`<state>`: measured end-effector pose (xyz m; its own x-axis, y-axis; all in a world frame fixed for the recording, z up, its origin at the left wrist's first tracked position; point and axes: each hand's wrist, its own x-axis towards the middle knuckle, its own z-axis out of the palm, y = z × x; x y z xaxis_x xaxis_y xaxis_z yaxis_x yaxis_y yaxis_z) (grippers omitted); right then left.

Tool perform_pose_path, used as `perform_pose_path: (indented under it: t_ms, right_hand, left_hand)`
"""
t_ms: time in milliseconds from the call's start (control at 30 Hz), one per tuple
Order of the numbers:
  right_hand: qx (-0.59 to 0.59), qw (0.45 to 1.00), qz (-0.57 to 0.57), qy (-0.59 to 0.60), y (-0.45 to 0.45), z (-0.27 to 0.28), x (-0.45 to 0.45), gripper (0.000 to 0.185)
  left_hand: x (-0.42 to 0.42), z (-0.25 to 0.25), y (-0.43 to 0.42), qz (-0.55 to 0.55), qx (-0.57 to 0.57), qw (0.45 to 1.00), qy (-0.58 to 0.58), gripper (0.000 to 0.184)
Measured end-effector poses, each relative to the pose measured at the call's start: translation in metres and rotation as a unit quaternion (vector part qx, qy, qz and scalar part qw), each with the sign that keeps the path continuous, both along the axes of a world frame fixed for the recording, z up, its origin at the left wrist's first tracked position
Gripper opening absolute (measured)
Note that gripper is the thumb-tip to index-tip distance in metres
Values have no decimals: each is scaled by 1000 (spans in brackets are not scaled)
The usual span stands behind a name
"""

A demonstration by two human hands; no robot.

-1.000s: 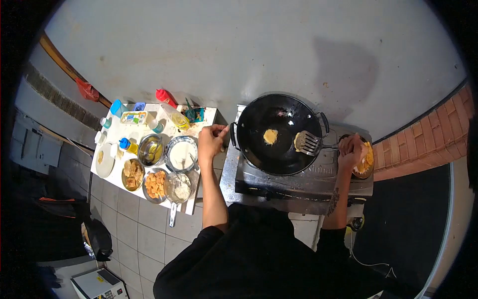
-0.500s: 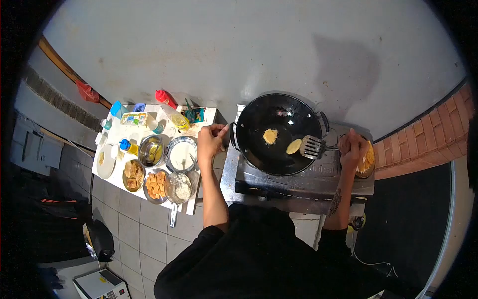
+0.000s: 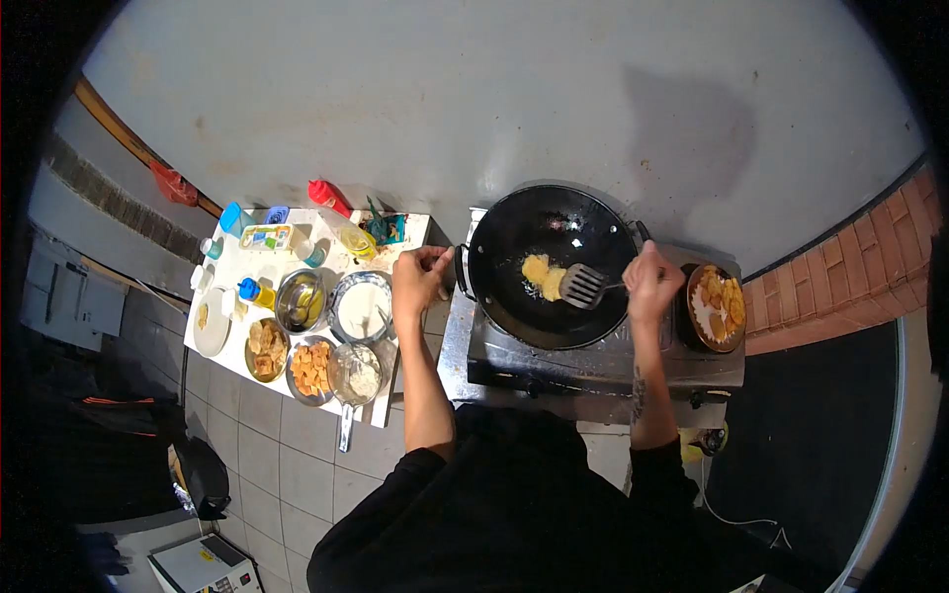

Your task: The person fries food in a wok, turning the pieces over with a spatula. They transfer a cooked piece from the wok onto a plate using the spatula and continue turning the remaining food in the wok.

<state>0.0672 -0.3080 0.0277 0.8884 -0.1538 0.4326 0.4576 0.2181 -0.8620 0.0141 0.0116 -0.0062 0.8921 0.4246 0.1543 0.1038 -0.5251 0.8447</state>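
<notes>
1. Firmly, our right hand [image 3: 652,285], right of centre, is closed round the grip of a slotted turner [image 3: 583,287].
2. Our left hand [image 3: 423,277], near mid-frame, has fingers curled at the wok's left handle [image 3: 461,272]; we cannot tell whether it grips.
3. Two yellow fritters [image 3: 554,285] lie together mid-wok [image 3: 514,222], the turner's edge against one.
4. Frying seems well under way: browned pieces [image 3: 733,298] sit in the bowl [image 3: 727,346] at far right; uncooked-looking orange chunks [image 3: 310,369] and white batter [image 3: 364,308] at left suggest more left.

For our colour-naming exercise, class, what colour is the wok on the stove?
The wok is black, with shiny highlights inside; the head view shows it best.
</notes>
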Motion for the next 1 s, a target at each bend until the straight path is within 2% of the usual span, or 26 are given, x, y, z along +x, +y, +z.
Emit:
perform_pose_path:
  t_ms: [200,300,467,567,633,767,867,933,1000]
  right_hand:
    - [-1,999,-20,50,25,-16,19,49]
    - [-124,989,-69,35,32,-31,35,47]
    - [-227,967,-116,-23,36,-27,54,41]
    - [-222,972,-75,-5,36,-32,60,40]
    - [-212,976,-1,-50,38,-31,59,40]
    - [-219,974,27,-54,40,-34,58,40]
    - [-166,986,27,-25,45,-29,53,44]
    - [-45,995,69,49,45,-24,48,47]
    - [-23,996,74,54,47,-17,43,48]
  left_hand:
    - [-5,17,-4,-1,-16,996,83,33]
    - [-5,11,0,-3,-9,997,80,33]
    - [-8,10,3,4,-5,998,56,35]
    - [-11,14,4,12,-2,998,58,35]
    - [-14,15,6,21,-3,998,65,35]
    - [-13,8,10,29,-19,998,46,31]
    - [-13,5,12,32,-11,999,18,28]
    - [-13,5,12,30,-6,999,15,28]
    - [-12,6,11,38,-20,999,28,28]
